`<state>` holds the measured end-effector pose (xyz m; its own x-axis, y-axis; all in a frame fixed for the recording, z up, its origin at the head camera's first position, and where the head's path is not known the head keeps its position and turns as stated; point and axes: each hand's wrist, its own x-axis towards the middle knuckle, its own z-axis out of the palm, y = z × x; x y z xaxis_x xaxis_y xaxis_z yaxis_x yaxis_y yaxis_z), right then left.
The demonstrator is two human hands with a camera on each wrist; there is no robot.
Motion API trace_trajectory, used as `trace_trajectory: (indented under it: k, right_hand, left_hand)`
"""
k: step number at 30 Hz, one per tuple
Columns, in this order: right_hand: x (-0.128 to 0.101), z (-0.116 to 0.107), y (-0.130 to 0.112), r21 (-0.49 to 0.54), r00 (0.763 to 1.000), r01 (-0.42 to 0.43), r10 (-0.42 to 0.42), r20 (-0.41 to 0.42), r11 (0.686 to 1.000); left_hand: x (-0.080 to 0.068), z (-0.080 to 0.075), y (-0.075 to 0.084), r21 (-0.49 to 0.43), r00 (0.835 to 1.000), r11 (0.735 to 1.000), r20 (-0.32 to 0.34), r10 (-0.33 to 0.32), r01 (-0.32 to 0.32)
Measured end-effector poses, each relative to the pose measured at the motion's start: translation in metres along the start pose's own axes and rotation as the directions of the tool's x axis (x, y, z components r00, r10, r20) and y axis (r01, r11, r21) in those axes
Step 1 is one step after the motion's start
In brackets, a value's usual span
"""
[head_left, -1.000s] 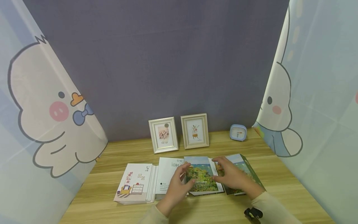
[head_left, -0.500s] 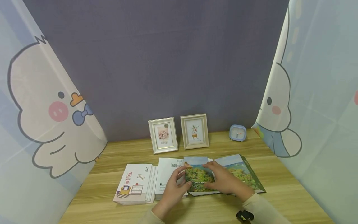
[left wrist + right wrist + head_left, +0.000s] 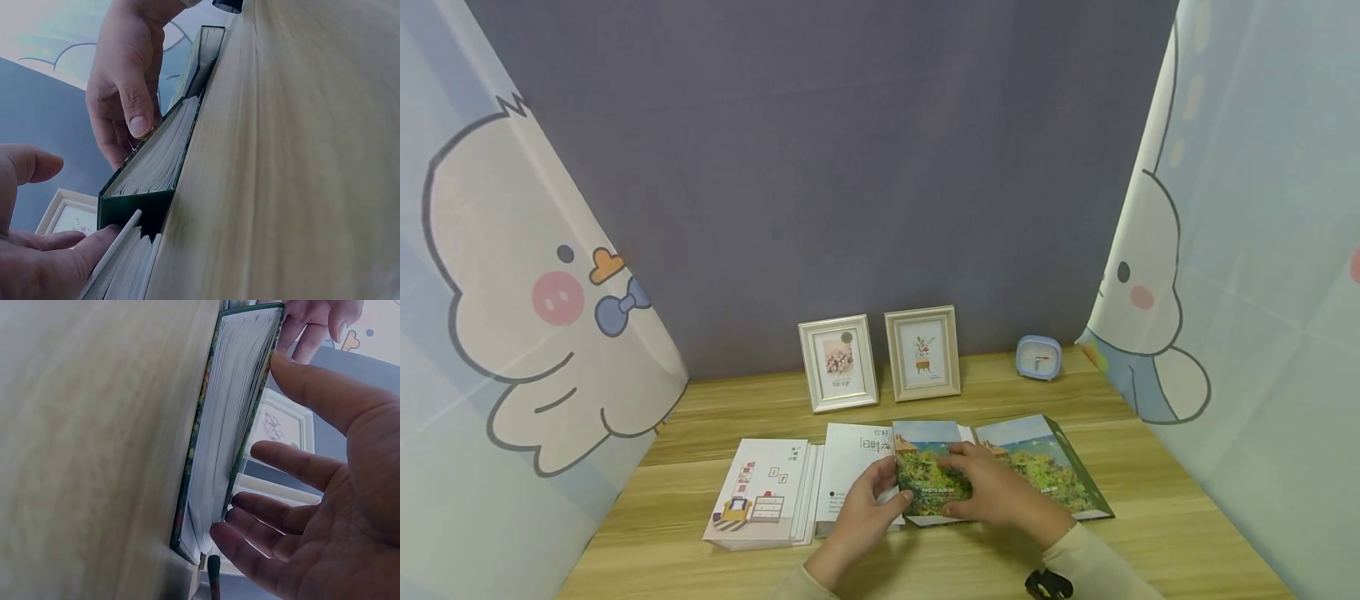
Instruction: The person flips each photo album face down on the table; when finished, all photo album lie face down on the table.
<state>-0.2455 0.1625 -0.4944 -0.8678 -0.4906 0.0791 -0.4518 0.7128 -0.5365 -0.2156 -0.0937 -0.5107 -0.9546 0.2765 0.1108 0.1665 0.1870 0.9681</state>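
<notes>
A photo album [image 3: 928, 479] with a seaside garden picture on its cover lies on the table between my two hands. My left hand [image 3: 865, 508] has its fingertips at the album's green spine [image 3: 140, 203], over the edge of a white book [image 3: 842, 467]; the thumb stands apart. From the other side, my right hand [image 3: 988, 487] rests thumb and fingertips on the cover, fingers spread and only gently bent. In the right wrist view the thumb touches the cover edge, above the album's white pages [image 3: 231, 394]. A second album [image 3: 1045, 467] with a matching cover lies just right, partly behind my right hand.
White books with a furniture drawing [image 3: 763, 492] lie at the left of the row. Behind stand a silver-white picture frame [image 3: 808, 367], a cream picture frame [image 3: 955, 354] and a small blue clock [image 3: 1038, 358]. A grey curtain [image 3: 850, 167] hangs at the back.
My right hand has moved left, from over the gap between the albums onto the middle album's cover, then slightly lower. My left hand has shifted slightly, staying by the spine.
</notes>
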Motion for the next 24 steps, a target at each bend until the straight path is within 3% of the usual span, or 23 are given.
trace_trajectory:
  k: [13,24]
  right_hand:
    - [-0.0004,0.0007,0.0022,0.026,1.000,0.001,-0.001,0.009,1.000]
    - [-0.0030,-0.0013,0.0023,0.067,1.000,0.004,-0.004,-0.004,0.998]
  left_hand:
    - [-0.0010,-0.0006,0.0036,-0.028,0.998,0.999,0.060,-0.022,0.024]
    - [-0.0029,-0.0007,0.0052,-0.056,0.997,0.998,0.078,0.001,0.003]
